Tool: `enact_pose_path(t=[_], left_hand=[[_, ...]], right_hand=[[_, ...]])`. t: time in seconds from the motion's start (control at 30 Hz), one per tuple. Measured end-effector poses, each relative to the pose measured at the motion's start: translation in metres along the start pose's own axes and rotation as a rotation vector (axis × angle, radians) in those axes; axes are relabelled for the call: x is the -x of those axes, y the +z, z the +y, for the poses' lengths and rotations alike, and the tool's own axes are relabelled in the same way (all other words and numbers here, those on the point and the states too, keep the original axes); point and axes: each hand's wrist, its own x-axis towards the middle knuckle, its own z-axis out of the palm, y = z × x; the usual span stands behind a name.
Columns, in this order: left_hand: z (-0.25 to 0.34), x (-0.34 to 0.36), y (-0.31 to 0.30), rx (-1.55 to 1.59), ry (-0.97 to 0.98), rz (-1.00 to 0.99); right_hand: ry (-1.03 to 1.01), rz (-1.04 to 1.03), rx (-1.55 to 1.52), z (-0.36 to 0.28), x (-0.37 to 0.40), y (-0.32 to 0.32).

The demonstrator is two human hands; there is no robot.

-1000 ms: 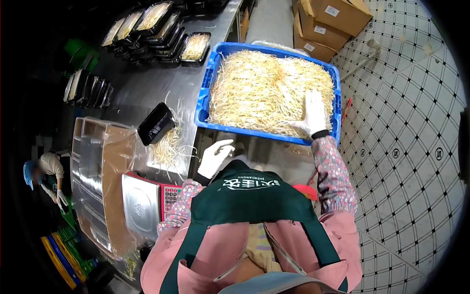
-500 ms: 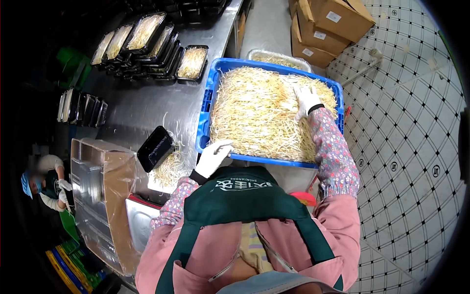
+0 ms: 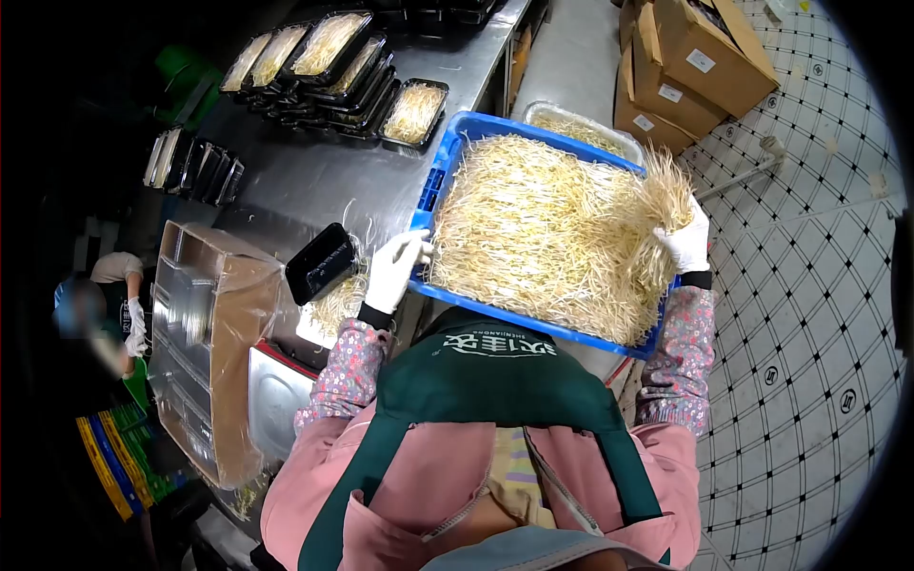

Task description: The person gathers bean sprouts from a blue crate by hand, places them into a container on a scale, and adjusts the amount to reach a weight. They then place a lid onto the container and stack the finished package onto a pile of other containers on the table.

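Note:
A blue crate [image 3: 434, 190] full of pale bean sprouts [image 3: 533, 228] stands before me. My right hand [image 3: 687, 240], in a white glove, is closed round a thick bunch of sprouts [image 3: 668, 195] at the crate's right edge. The bunch's upper ends stick up past the rim. At the left front corner, my gloved left hand [image 3: 396, 274] lies against the rim with its fingers stretched out, holding nothing. Just left of that hand, an empty black tray [image 3: 322, 265] rests tilted beside loose sprouts [image 3: 335, 309] on a white surface.
Stacked black trays of sprouts [image 3: 328, 46] stand on the metal table [image 3: 276, 190]. A clear tub [image 3: 624, 143] sits behind the crate. Cardboard boxes [image 3: 700, 62] are at back right, and an open carton of clear plastic lids [image 3: 233, 381] at left. A co-worker [image 3: 109, 295] stands far left.
My right hand has moved right, from lying on the sprouts to lifting a bunch at the crate's edge. My left hand has shifted up along the left corner. The whole view has swung slightly.

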Motion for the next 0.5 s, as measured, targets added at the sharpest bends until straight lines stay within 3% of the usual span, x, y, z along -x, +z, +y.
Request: enact_pose_path(t=[0.07,0.17,0.2,0.23,0.3,0.37,0.4,0.43,0.5], left_hand=[[0.0,-0.011,0.006,0.048,0.015,0.029],[0.011,-0.027,0.039,-0.013,0.109,0.005],[0.013,-0.031,0.049,-0.033,0.139,-0.006],[0.014,-0.035,0.054,-0.181,0.148,-0.052],[0.019,-0.039,0.063,-0.397,0.274,-0.042],[0.028,-0.042,0.063,-0.583,0.343,-0.042],[0.031,-0.044,0.063,-0.678,0.377,-0.044],[0.028,-0.049,0.068,-0.728,0.434,-0.068],[0.019,-0.063,0.088,-0.826,0.553,-0.115]], right_hand=[[-0.092,-0.041,0.072,-0.051,-0.011,0.008],[-0.143,-0.264,0.2,-0.058,-0.023,0.059],[-0.219,-0.325,0.439,-0.045,-0.019,0.079],[-0.142,-0.46,0.622,-0.049,-0.016,0.091],[-0.217,-0.371,0.596,-0.031,-0.01,0.085],[-0.203,-0.285,0.33,-0.008,-0.012,0.052],[-0.162,-0.216,0.306,0.004,-0.009,0.039],[0.016,-0.262,0.277,0.001,-0.005,0.026],[0.022,-0.3,0.369,0.035,0.006,0.032]])
